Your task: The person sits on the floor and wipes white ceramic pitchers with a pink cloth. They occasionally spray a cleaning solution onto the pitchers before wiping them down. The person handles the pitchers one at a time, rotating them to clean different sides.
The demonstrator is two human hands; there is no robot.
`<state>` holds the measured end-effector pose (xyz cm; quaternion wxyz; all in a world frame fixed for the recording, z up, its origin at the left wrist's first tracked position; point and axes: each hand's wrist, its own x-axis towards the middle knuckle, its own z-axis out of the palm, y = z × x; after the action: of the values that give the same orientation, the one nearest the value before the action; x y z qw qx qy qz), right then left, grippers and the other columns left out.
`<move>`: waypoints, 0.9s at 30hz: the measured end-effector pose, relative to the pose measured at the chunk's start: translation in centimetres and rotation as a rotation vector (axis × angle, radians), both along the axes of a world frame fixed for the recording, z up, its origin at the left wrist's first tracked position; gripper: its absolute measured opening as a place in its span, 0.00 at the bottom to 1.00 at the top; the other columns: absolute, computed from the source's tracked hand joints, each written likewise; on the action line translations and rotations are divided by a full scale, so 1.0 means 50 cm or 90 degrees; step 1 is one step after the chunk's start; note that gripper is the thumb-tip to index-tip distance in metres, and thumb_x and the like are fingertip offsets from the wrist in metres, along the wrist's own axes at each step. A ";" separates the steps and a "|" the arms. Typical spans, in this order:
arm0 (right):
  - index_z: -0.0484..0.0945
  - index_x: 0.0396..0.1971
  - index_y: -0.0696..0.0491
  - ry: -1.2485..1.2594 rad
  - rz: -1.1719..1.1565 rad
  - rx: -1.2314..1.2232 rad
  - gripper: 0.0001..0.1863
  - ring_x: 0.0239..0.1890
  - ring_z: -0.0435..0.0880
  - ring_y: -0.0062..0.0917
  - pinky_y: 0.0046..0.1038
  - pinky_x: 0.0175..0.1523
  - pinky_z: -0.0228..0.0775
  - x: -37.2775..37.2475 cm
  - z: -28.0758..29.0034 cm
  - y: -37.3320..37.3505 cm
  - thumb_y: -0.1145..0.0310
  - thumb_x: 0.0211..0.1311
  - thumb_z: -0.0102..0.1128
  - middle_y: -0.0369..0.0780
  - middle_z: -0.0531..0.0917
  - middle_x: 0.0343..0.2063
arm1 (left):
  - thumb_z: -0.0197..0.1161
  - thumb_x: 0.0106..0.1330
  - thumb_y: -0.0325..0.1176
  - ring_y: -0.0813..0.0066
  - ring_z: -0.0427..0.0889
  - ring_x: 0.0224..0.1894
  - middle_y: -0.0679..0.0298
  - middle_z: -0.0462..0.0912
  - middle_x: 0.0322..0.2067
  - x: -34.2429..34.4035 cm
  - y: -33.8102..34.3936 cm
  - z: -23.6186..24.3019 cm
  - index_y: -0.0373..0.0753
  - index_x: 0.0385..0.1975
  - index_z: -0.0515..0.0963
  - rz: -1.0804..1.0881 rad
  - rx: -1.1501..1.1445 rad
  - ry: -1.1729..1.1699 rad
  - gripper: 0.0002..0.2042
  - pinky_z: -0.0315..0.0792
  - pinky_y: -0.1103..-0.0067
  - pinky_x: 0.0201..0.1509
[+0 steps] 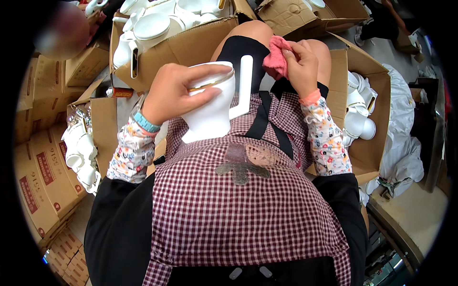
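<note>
A white ceramic pot (207, 119) with a tall angular handle and a gold band near its rim stands tilted on my lap, on the checked apron (238, 200). My left hand (179, 90) is closed round its upper part, fingers across the rim and thumb on the side. Up at the right, over my knees, my right hand (300, 66) grips a crumpled pink cloth (275, 57), held apart from the pot.
Cardboard boxes of white ceramic ware sit ahead (176, 43), right (374, 148) and left (102, 138). Stacked cartons (47, 181) line the left side. White sacking (400, 124) lies at the right. Other people (93, 21) (384, 21) are at the upper edges.
</note>
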<state>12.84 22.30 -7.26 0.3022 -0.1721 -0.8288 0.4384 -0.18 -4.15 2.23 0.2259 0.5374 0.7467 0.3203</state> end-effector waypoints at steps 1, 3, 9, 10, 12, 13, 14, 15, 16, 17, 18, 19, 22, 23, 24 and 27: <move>0.82 0.38 0.60 0.013 0.007 -0.030 0.10 0.29 0.74 0.25 0.25 0.35 0.67 0.009 -0.003 0.005 0.75 0.58 0.58 0.40 0.74 0.25 | 0.64 0.57 0.28 0.72 0.86 0.33 0.55 0.85 0.38 0.008 -0.002 0.008 0.38 0.50 0.79 0.000 0.005 0.004 0.19 0.77 0.81 0.38; 0.82 0.39 0.61 0.039 0.023 -0.091 0.10 0.30 0.74 0.24 0.23 0.36 0.66 0.027 -0.018 0.014 0.75 0.58 0.58 0.39 0.74 0.25 | 0.65 0.56 0.29 0.73 0.85 0.27 0.56 0.86 0.32 0.022 -0.002 0.019 0.41 0.50 0.80 -0.015 0.043 0.028 0.19 0.76 0.82 0.31; 0.84 0.33 0.54 0.023 0.119 0.115 0.07 0.29 0.77 0.30 0.27 0.34 0.70 0.029 0.072 -0.087 0.70 0.54 0.63 0.39 0.73 0.27 | 0.67 0.54 0.32 0.72 0.81 0.17 0.60 0.82 0.19 0.048 0.001 0.029 0.47 0.50 0.80 -0.061 0.107 0.127 0.20 0.72 0.82 0.23; 0.83 0.31 0.53 -0.012 0.106 0.168 0.06 0.29 0.78 0.33 0.30 0.33 0.71 0.020 0.068 -0.113 0.68 0.53 0.64 0.39 0.73 0.27 | 0.68 0.54 0.33 0.70 0.80 0.18 0.60 0.81 0.18 0.055 0.006 0.039 0.48 0.50 0.81 -0.080 0.095 0.180 0.20 0.72 0.81 0.24; 0.84 0.29 0.51 -0.054 0.071 0.196 0.06 0.28 0.79 0.37 0.35 0.32 0.72 0.008 0.044 -0.133 0.65 0.54 0.65 0.40 0.74 0.26 | 0.68 0.53 0.33 0.70 0.80 0.17 0.59 0.81 0.19 0.055 0.016 0.028 0.48 0.50 0.81 -0.059 0.108 0.171 0.21 0.72 0.80 0.24; 0.84 0.29 0.50 -0.055 0.052 0.171 0.07 0.29 0.80 0.39 0.36 0.32 0.72 -0.007 0.017 -0.127 0.63 0.54 0.64 0.41 0.75 0.26 | 0.69 0.53 0.33 0.69 0.80 0.17 0.58 0.82 0.20 0.051 0.021 0.019 0.48 0.50 0.81 -0.049 0.113 0.168 0.21 0.72 0.80 0.24; 0.84 0.29 0.49 -0.050 0.043 0.147 0.08 0.29 0.80 0.40 0.38 0.33 0.73 -0.028 -0.007 -0.118 0.61 0.54 0.64 0.41 0.77 0.26 | 0.68 0.53 0.33 0.69 0.79 0.17 0.58 0.82 0.21 0.042 0.025 0.005 0.48 0.49 0.81 -0.040 0.140 0.163 0.20 0.71 0.80 0.24; 0.84 0.30 0.49 -0.076 -0.002 0.180 0.09 0.30 0.80 0.41 0.39 0.34 0.73 -0.051 -0.028 -0.101 0.60 0.55 0.63 0.43 0.78 0.27 | 0.68 0.53 0.33 0.70 0.79 0.17 0.58 0.83 0.22 0.040 0.022 0.003 0.47 0.49 0.81 -0.027 0.119 0.158 0.20 0.71 0.81 0.24; 0.84 0.30 0.50 -0.104 -0.052 0.211 0.11 0.30 0.81 0.42 0.39 0.34 0.73 -0.071 -0.048 -0.076 0.59 0.56 0.62 0.44 0.79 0.28 | 0.68 0.53 0.32 0.70 0.79 0.17 0.57 0.83 0.22 0.037 0.019 0.004 0.47 0.49 0.81 -0.019 0.099 0.150 0.20 0.71 0.81 0.24; 0.84 0.30 0.50 -0.132 -0.106 0.242 0.12 0.31 0.81 0.43 0.40 0.35 0.73 -0.083 -0.064 -0.052 0.58 0.57 0.60 0.46 0.80 0.28 | 0.68 0.53 0.32 0.70 0.78 0.17 0.57 0.83 0.23 0.033 0.017 0.007 0.47 0.49 0.81 -0.013 0.079 0.143 0.19 0.71 0.81 0.24; 0.84 0.32 0.52 -0.175 -0.097 0.191 0.14 0.32 0.81 0.45 0.41 0.36 0.73 -0.079 -0.076 -0.016 0.57 0.57 0.59 0.48 0.80 0.30 | 0.68 0.53 0.32 0.72 0.79 0.17 0.56 0.83 0.25 0.034 0.002 0.022 0.45 0.48 0.82 -0.015 0.045 0.110 0.19 0.70 0.81 0.23; 0.84 0.33 0.54 -0.216 -0.092 0.140 0.17 0.32 0.80 0.47 0.42 0.38 0.73 -0.066 -0.086 0.021 0.56 0.58 0.57 0.50 0.81 0.32 | 0.68 0.53 0.32 0.72 0.81 0.19 0.55 0.84 0.27 0.036 -0.014 0.024 0.42 0.49 0.81 -0.019 0.045 0.110 0.20 0.72 0.82 0.26; 0.81 0.41 0.61 -0.090 0.055 -0.268 0.18 0.33 0.82 0.26 0.25 0.39 0.74 -0.058 -0.079 0.034 0.61 0.65 0.54 0.43 0.84 0.32 | 0.68 0.53 0.31 0.71 0.85 0.26 0.54 0.84 0.27 0.040 -0.042 0.002 0.33 0.51 0.78 0.058 0.081 0.090 0.23 0.75 0.81 0.34; 0.80 0.43 0.62 -0.053 0.103 -0.465 0.18 0.34 0.82 0.21 0.21 0.41 0.74 -0.054 -0.063 0.019 0.62 0.67 0.53 0.40 0.84 0.33 | 0.69 0.54 0.33 0.73 0.84 0.25 0.54 0.84 0.26 0.037 -0.043 -0.015 0.30 0.51 0.77 0.083 0.164 0.020 0.24 0.73 0.83 0.30; 0.78 0.46 0.63 -0.048 0.203 -0.590 0.17 0.35 0.81 0.15 0.16 0.40 0.73 -0.052 -0.045 0.003 0.64 0.70 0.51 0.38 0.84 0.35 | 0.69 0.54 0.35 0.75 0.82 0.23 0.56 0.84 0.26 0.033 -0.054 -0.012 0.30 0.50 0.78 0.071 0.153 0.052 0.24 0.71 0.83 0.28; 0.78 0.44 0.62 -0.103 0.350 -0.779 0.15 0.38 0.80 0.14 0.18 0.46 0.72 -0.042 -0.036 -0.039 0.65 0.70 0.51 0.36 0.83 0.37 | 0.70 0.54 0.40 0.79 0.73 0.19 0.62 0.82 0.23 0.022 -0.049 -0.015 0.30 0.44 0.81 0.003 0.296 0.115 0.22 0.63 0.82 0.24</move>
<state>10.73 20.36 -9.05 -0.0353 -0.1273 -0.4651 0.8753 0.93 -6.62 1.46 0.0276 0.5998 0.6713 0.4346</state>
